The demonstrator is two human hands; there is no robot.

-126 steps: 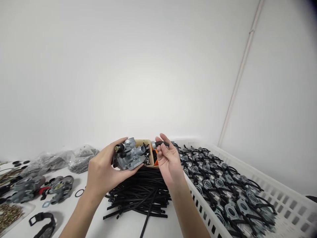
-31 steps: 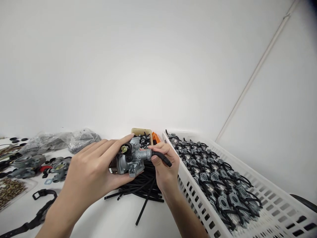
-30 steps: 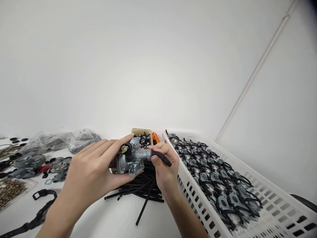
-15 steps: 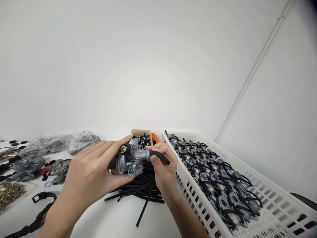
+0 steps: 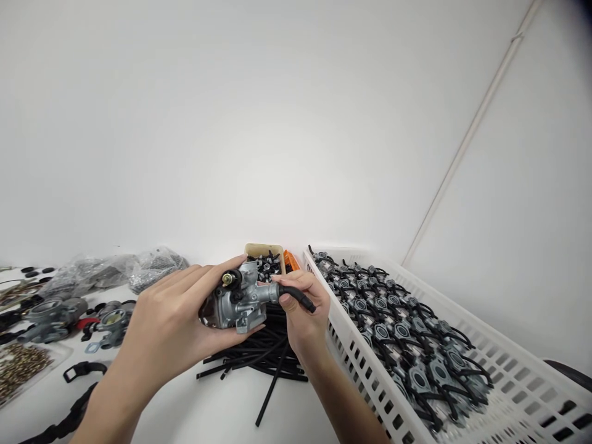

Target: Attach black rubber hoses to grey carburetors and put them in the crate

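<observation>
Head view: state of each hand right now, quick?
Left hand: closed around the metal carburetor.
Right hand: closed, fingers and thumb around the base of the black bent tube at the carburetor's end.

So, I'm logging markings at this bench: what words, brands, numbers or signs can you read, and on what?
None readable.
Held metal part: any fine marks are too small to read.
Grey parts in the white basket: likewise too small.
</observation>
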